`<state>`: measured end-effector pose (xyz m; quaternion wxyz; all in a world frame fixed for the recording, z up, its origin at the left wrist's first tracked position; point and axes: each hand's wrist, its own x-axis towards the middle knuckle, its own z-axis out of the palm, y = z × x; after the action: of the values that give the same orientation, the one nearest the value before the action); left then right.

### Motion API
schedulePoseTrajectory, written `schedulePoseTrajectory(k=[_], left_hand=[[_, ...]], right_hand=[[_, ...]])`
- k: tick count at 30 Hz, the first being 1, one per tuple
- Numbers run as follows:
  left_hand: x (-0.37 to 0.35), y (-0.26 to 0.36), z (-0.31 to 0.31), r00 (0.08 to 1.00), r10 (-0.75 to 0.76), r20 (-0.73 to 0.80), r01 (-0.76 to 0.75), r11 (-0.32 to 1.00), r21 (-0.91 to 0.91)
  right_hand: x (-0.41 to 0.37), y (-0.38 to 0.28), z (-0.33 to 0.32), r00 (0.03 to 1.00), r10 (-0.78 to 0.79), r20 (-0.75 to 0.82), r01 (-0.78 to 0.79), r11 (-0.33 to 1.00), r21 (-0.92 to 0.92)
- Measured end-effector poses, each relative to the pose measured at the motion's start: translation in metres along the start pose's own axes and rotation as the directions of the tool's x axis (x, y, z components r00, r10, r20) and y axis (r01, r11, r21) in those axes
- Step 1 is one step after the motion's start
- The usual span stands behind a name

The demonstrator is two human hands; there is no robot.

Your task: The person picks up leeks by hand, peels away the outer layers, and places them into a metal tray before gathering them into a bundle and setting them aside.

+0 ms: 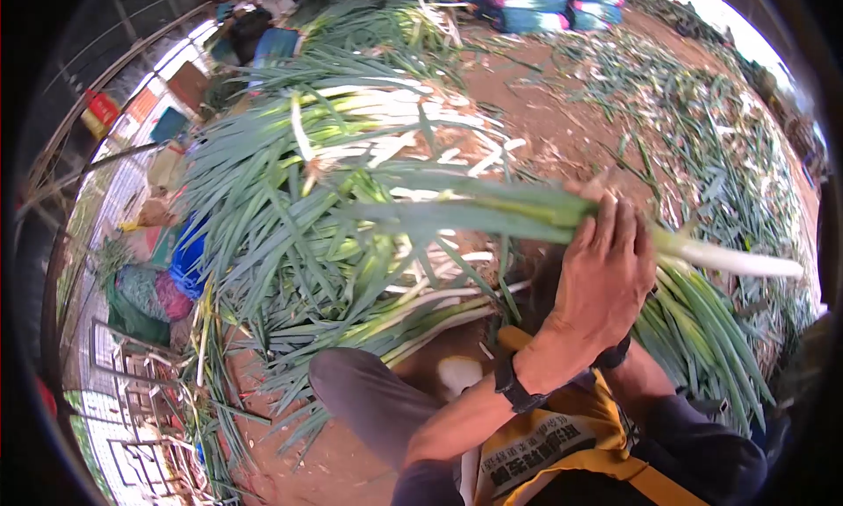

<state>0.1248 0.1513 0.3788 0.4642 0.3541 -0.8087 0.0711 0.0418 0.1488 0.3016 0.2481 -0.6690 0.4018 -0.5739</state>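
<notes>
My left hand (606, 260), with a dark band on its wrist, is closed around a large green onion (729, 256). Its white shaft points right and its long green leaves stretch left, blurred by motion. Behind it, my right hand (600, 185) is mostly hidden, with only a smeared part showing beyond the left knuckles; its fingers cannot be made out. Under the held stalk, to the left, lies a big heap of green onions (290, 198) with white ends toward the right. A further bunch of green onions (702, 330) rests beside my right forearm.
Loose trimmed leaves (685, 111) litter the brown ground on the right. Wrapped bundles (527, 5) lie at the far end. Along the left stand bags (140, 295), a blue sack (189, 256) and a metal frame (132, 374) near a mesh wall. My bent knee (351, 387) is close to the heap.
</notes>
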Motion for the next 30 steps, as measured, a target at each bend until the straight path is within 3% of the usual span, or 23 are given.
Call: schedulePoseTrajectory(k=[2, 4, 6, 7, 8, 9, 10, 11, 13, 14, 16, 17, 18, 22, 23, 24, 26, 28, 30], left_hand=[[0.008, 0.004, -0.015, 0.987, 0.125, -0.100, -0.142, 0.970, -0.198], [0.005, 0.004, -0.023, 0.979, 0.126, -0.159, -0.159, 0.964, -0.213], [-0.003, -0.003, -0.024, 0.979, 0.086, -0.186, -0.125, 0.970, -0.208], [-0.010, -0.011, -0.023, 0.987, 0.030, -0.159, -0.064, 0.975, -0.213], [-0.016, -0.022, -0.020, 0.992, -0.014, -0.129, -0.010, 0.982, -0.189], [-0.023, -0.032, -0.017, 0.993, -0.060, -0.100, 0.044, 0.986, -0.159], [-0.031, -0.040, -0.014, 0.991, -0.121, -0.059, 0.112, 0.983, -0.144], [-0.040, -0.048, -0.009, 0.983, -0.181, -0.019, 0.177, 0.977, -0.122], [-0.054, -0.060, 0.002, 0.974, -0.224, 0.036, 0.226, 0.968, -0.113], [-0.058, -0.064, 0.008, 0.969, -0.241, 0.061, 0.246, 0.964, -0.104], [-0.063, -0.069, 0.022, 0.952, -0.276, 0.136, 0.295, 0.943, -0.156], [-0.062, -0.068, 0.030, 0.941, -0.291, 0.172, 0.321, 0.930, -0.178], [-0.059, -0.066, 0.037, 0.945, -0.270, 0.184, 0.304, 0.933, -0.193], [-0.048, -0.054, 0.065, 0.943, -0.241, 0.232, 0.300, 0.914, -0.271], [-0.048, -0.052, 0.073, 0.938, -0.247, 0.244, 0.314, 0.903, -0.293], [-0.047, -0.050, 0.079, 0.932, -0.254, 0.257, 0.329, 0.892, -0.311], [-0.045, -0.046, 0.087, 0.924, -0.244, 0.294, 0.333, 0.892, -0.304], [-0.042, -0.043, 0.094, 0.899, -0.251, 0.358, 0.365, 0.882, -0.298], [-0.038, -0.043, 0.103, 0.882, -0.244, 0.403, 0.370, 0.888, -0.272]], right_hand=[[0.018, -0.002, -0.030, 0.984, -0.135, -0.116, 0.131, 0.991, -0.043], [0.044, -0.008, -0.080, 0.897, -0.383, -0.221, 0.343, 0.918, -0.199], [0.075, -0.021, -0.152, 0.672, -0.711, -0.208, 0.564, 0.673, -0.479], [0.088, -0.030, -0.184, 0.596, -0.770, -0.229, 0.605, 0.617, -0.503], [0.094, -0.055, -0.205, 0.713, -0.468, -0.522, 0.593, 0.800, 0.093], [0.097, -0.071, -0.240, 0.683, -0.455, -0.571, 0.529, 0.847, -0.041], [0.090, -0.082, -0.299, 0.678, -0.578, -0.454, 0.373, 0.803, -0.465], [0.083, -0.094, -0.358, 0.653, -0.685, -0.323, 0.192, 0.562, -0.805], [0.084, -0.127, -0.384, 0.697, -0.690, -0.195, 0.022, 0.293, -0.956], [0.098, -0.142, -0.358, 0.644, -0.631, -0.432, 0.133, 0.649, -0.749], [0.092, -0.148, -0.413, 0.756, -0.646, -0.111, 0.181, 0.369, -0.912], [0.089, -0.146, -0.448, 0.796, -0.603, 0.050, 0.226, 0.219, -0.949], [0.081, -0.140, -0.482, 0.913, -0.343, -0.219, -0.139, 0.242, -0.960], [0.039, -0.065, -0.459, 0.970, -0.227, 0.087, 0.085, -0.018, -0.996], [0.024, -0.050, -0.438, 0.999, -0.053, -0.009, -0.008, 0.014, -1.000], [0.005, -0.033, -0.420, 0.987, 0.125, -0.100, -0.105, 0.033, -0.994], [-0.033, 0.018, -0.423, 0.945, 0.313, -0.100, -0.150, 0.141, -0.979], [-0.078, 0.072, -0.441, 0.875, 0.470, -0.121, -0.192, 0.107, -0.975], [-0.101, 0.088, -0.435, 0.819, 0.565, -0.100, -0.210, 0.133, -0.969]])
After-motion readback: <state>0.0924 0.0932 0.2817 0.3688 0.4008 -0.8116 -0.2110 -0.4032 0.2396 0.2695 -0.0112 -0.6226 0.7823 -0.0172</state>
